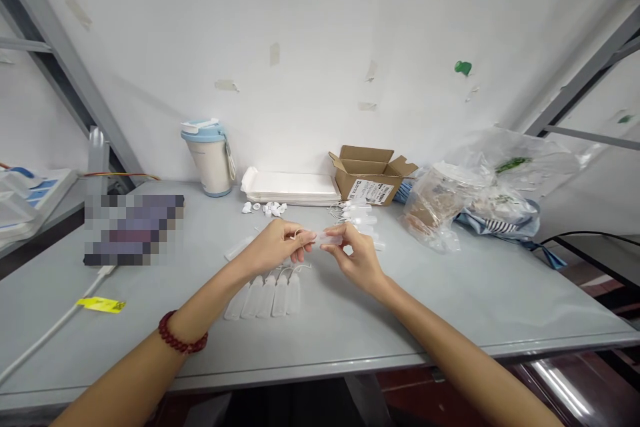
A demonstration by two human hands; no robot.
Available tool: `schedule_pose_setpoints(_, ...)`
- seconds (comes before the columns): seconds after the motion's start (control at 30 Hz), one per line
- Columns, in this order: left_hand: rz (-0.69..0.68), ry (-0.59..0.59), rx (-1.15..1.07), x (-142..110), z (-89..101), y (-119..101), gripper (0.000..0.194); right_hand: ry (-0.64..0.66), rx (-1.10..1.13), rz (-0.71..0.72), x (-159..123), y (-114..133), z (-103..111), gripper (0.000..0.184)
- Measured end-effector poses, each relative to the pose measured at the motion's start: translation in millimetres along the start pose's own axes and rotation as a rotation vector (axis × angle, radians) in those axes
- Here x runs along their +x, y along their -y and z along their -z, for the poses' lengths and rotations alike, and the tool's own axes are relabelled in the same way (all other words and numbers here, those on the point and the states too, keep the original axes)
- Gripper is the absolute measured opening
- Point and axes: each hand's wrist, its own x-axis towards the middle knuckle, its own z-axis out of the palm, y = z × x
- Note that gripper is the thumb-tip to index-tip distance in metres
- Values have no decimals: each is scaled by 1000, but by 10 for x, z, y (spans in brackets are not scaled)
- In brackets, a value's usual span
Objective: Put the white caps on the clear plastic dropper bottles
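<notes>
Above the middle of the grey table, my left hand and my right hand meet on one small clear plastic bottle. The right hand's fingers pinch its body; the left hand's fingers are closed at its other end, on a small cap piece. Just below my hands several more clear bottles lie side by side in a row. A second group of clear bottles lies beyond my right hand. Small white caps are scattered further back.
A white and blue jug stands at the back by the wall, next to a stack of white trays and an open cardboard box. Clear plastic bags lie at the right. A white cable with a yellow tag runs along the left.
</notes>
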Motion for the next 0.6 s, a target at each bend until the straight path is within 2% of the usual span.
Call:
schedule_pose_setpoints(0.1, -43, -36, -26, -12, -2, -42, 22, 10, 18, -23, -2, -8, 1, 8)
schedule_pose_setpoints(0.17, -50, -49, -51, -9, 2, -35, 22, 12, 26, -31, -1, -9, 1, 8)
schedule_pose_setpoints(0.43, 7, 23, -92, 11, 39, 41, 46, 2, 10, 2, 7, 13, 2, 8)
schedule_pose_setpoints(0.6, -3, 47, -11, 15, 40, 55, 43, 0, -1, 30, 11, 2, 5, 8)
